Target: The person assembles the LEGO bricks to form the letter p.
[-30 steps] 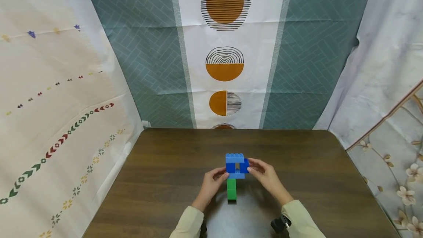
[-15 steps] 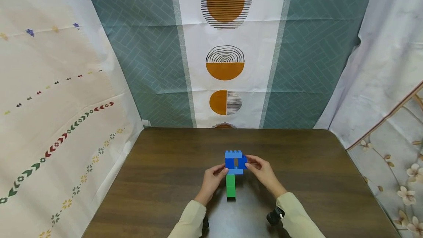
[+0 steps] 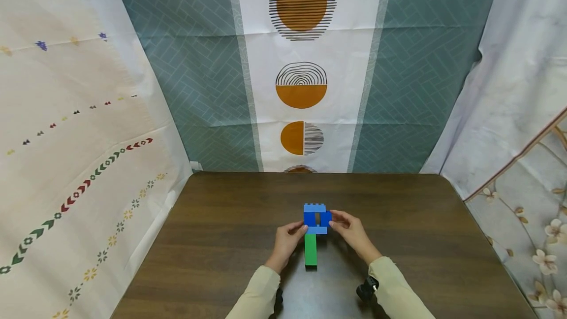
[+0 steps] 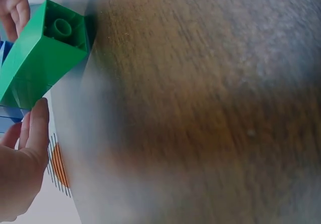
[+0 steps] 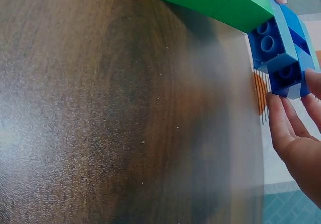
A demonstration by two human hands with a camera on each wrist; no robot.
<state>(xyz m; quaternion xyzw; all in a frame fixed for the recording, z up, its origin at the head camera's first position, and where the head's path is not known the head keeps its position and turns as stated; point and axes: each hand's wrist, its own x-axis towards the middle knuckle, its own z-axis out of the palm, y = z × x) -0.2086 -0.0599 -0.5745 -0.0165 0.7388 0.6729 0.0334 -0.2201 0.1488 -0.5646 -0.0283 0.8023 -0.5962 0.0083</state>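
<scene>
Both hands hold one toy-brick build between them. Green bricks (image 3: 311, 250) form its narrow stem, and their hollow underside shows in the left wrist view. Above the stem come a light blue brick (image 3: 316, 230), two dark blue bricks (image 3: 309, 218) with a gap between them, and another light blue brick (image 3: 314, 207) with studs on top. My left hand (image 3: 285, 246) pinches the build's left side near the lower light blue brick. On the opposite side, my right hand (image 3: 354, 234) pinches the right dark blue brick (image 5: 287, 78), which juts outward.
The build is over a brown wooden table (image 3: 221, 240). A patterned teal and white cloth (image 3: 305, 112) hangs behind the table's far edge. Pale curtains (image 3: 97, 161) hang at both sides. A black wrist device (image 3: 367, 289) is by the right sleeve.
The build has shifted slightly away from the person, with both hands still on it. The right forearm has come a little inward to the left.
</scene>
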